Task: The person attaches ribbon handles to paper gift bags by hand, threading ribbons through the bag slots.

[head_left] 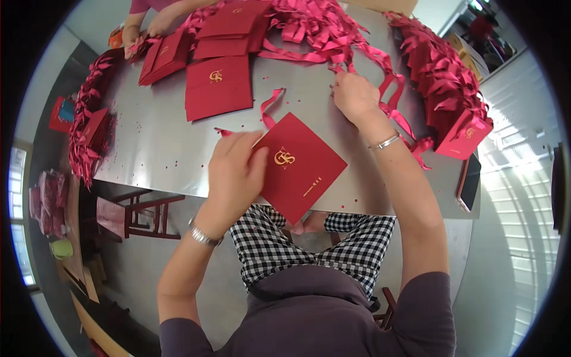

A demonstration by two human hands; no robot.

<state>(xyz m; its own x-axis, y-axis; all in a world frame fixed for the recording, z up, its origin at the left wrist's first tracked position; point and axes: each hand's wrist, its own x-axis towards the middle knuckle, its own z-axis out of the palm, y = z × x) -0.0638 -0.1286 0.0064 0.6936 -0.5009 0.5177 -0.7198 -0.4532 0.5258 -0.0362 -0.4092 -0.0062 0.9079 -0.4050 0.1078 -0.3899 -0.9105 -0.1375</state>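
My left hand (pixel 237 163) grips the left corner of a flat, square red paper bag (pixel 303 169) with a gold emblem. The bag is tilted like a diamond over the table's near edge. A short pink ribbon (pixel 270 108) sticks out beyond its upper left side. Farther off to the right, my right hand (pixel 355 98) is closed at the end of a loose pink ribbon (pixel 345 56) from the heap. Its fingertips are partly hidden.
Stacked red paper bags (pixel 219 86) lie at the far left of the metal table (pixel 154 137). Rows of ribboned bags (pixel 440 71) line both sides. A phone (pixel 469 183) rests at the right edge. Another person's hand (pixel 159 25) works at the far left. A wooden stool (pixel 148 214) stands below.
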